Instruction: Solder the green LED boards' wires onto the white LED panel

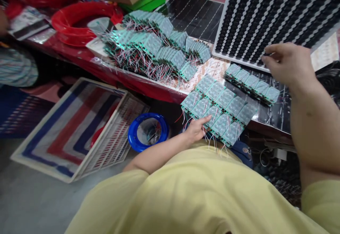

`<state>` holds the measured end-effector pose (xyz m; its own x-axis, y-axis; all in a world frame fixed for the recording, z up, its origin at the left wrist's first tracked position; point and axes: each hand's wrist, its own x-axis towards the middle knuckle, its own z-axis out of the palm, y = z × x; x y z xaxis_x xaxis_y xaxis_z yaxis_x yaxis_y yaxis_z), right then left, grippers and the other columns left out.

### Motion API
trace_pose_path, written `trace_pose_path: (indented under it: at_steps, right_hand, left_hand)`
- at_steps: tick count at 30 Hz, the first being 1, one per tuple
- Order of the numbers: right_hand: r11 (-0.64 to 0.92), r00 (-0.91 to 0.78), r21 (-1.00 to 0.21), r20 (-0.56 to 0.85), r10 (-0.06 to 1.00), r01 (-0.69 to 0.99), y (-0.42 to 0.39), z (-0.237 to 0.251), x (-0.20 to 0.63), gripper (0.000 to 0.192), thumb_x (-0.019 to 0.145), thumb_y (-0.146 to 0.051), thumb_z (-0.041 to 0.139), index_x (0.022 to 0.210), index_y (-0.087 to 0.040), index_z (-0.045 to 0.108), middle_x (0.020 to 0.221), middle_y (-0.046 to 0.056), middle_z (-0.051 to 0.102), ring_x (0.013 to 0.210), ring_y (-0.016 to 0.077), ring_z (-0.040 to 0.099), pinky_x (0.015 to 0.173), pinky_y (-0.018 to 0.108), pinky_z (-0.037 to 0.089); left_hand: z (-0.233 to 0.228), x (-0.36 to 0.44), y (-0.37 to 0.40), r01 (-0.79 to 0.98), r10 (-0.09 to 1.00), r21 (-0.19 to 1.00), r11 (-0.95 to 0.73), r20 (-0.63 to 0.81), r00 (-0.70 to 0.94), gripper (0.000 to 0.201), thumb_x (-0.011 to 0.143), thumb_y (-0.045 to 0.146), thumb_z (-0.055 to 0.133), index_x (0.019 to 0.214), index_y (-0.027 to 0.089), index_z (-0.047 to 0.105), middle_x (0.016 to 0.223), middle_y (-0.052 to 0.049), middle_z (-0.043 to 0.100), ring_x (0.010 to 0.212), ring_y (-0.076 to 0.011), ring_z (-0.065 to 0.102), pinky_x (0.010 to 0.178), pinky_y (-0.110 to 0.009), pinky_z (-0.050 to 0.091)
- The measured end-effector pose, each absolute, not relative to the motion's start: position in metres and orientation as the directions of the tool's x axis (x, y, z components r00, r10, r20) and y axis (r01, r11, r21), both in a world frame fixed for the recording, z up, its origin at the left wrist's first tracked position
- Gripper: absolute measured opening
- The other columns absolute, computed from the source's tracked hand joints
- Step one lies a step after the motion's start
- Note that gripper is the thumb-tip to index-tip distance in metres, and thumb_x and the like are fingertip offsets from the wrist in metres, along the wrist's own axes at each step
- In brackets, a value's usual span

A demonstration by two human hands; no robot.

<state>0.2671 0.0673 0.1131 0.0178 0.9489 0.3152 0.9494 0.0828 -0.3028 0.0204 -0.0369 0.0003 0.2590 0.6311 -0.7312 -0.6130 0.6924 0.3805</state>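
Far left: another person's striped sleeve [16, 67] shows at the edge.
Floor: a striped frame [71, 127] leans there, with a blue ring [148, 132] next to it.
Back of tabletop: a red bowl [77, 23] and a big heap of green boards [156, 46] with thin wires.
Left hand: the left hand [196, 129] rests at the near left edge of a flat sheet of green boards [223, 108]. The fingers lie mostly flat and a bit apart, touching the sheet, not squeezing it.
Sheet: it sits at the front edge of the tabletop [127, 76]. Its long side runs from near left to far right. The left hand is the closer one.
Short row: a row of boards [252, 83] lies just past the sheet.
Right hand: the right hand [288, 64] is up at the edge of the black dotted tray [278, 11]. Its fingers are pinched together on something tiny; I cannot tell what.
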Motion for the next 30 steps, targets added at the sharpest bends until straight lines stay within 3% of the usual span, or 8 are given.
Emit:
trace_pose_path:
  at_steps: [1,3,4,7,10,14,22,30]
  right_hand:
    - [0.083,0.028,-0.385,0.274,0.961,0.919,0.057,0.116,0.253,0.042,0.087,-0.045,0.058,0.117,-0.016,0.067,0.102,0.012,0.069,0.085,0.0191,0.063,0.084,0.037,0.05]
    - [0.056,-0.049,-0.409,0.028,0.998,0.911,0.04,0.112,0.225,0.056,0.08,-0.056,0.066,0.122,-0.02,0.064,0.104,0.009,0.07,0.085,0.0223,0.064,0.083,0.039,0.051]
    - [0.053,-0.088,-0.352,-0.084,0.993,0.934,0.035,0.107,0.213,0.071,0.073,-0.061,0.071,0.131,-0.022,0.058,0.108,0.01,0.069,0.089,0.0259,0.065,0.084,0.041,0.051]
    - [0.03,-0.068,-0.218,-0.169,0.983,0.975,0.039,0.084,0.193,0.094,0.062,-0.075,0.073,0.136,-0.022,0.052,0.108,0.013,0.068,0.097,0.0341,0.063,0.08,0.044,0.05]
    - [0.028,-0.068,-0.229,-0.167,0.984,0.973,0.056,0.063,0.19,0.094,0.055,-0.081,0.072,0.124,-0.02,0.057,0.102,0.013,0.067,0.093,0.0332,0.063,0.076,0.042,0.05]
    - [0.017,-0.048,-0.241,-0.125,0.991,0.97,0.072,0.041,0.186,0.098,0.051,-0.081,0.075,0.123,-0.019,0.055,0.104,0.013,0.066,0.095,0.0332,0.062,0.079,0.045,0.05]
    - [0.01,-0.006,-0.179,0.027,1.0,0.984,0.068,0.02,0.175,0.101,0.055,-0.075,0.078,0.128,-0.011,0.047,0.115,0.023,0.059,0.114,0.044,0.052,0.092,0.057,0.043]
    - [0.045,-0.035,-0.115,0.091,0.995,0.992,0.05,0.031,0.161,0.093,0.07,-0.083,0.06,0.126,-0.009,0.047,0.112,0.025,0.057,0.113,0.0439,0.051,0.095,0.061,0.037]
  left_hand:
    - [0.0,0.021,-0.036,-0.615,0.627,0.372,0.695,-0.732,0.266,0.009,0.07,0.003,0.071,0.066,0.011,0.068,0.063,0.0,0.07,0.055,-0.0109,0.063,0.052,-0.022,0.05]
    - [0.0,0.023,-0.034,-0.622,0.634,0.364,0.694,-0.718,0.287,0.01,0.071,0.003,0.071,0.065,0.01,0.068,0.062,-0.001,0.07,0.054,-0.0109,0.063,0.053,-0.023,0.05]
    - [0.001,0.025,-0.034,-0.628,0.645,0.362,0.689,-0.703,0.301,0.01,0.072,0.003,0.071,0.066,0.01,0.068,0.062,-0.001,0.07,0.054,-0.0111,0.064,0.056,-0.024,0.051]
    - [0.004,0.03,-0.032,-0.674,0.689,0.361,0.644,-0.657,0.307,0.009,0.073,0.002,0.071,0.07,0.011,0.069,0.064,0.0,0.071,0.061,-0.0133,0.067,0.073,-0.03,0.057]
    - [0.003,0.036,-0.031,-0.727,0.724,0.378,0.574,-0.649,0.234,0.016,0.073,0.003,0.072,0.085,0.013,0.071,0.068,0.0,0.072,0.071,-0.0158,0.071,0.084,-0.033,0.057]
    - [0.001,0.043,-0.027,-0.765,0.728,0.396,0.508,-0.672,0.136,0.029,0.074,0.002,0.071,0.1,0.015,0.071,0.073,0.0,0.073,0.072,-0.0154,0.071,0.082,-0.033,0.057]
    - [0.008,0.052,-0.017,-0.789,0.615,0.328,0.52,-0.784,0.08,0.01,0.077,0.001,0.064,0.081,0.009,0.067,0.058,0.003,0.061,0.05,-0.0091,0.058,0.073,-0.03,0.055]
    - [0.007,0.048,-0.019,-0.783,0.59,0.308,0.541,-0.802,0.093,0.013,0.079,0.0,0.06,0.072,0.011,0.06,0.057,0.003,0.058,0.051,-0.0086,0.056,0.074,-0.029,0.053]
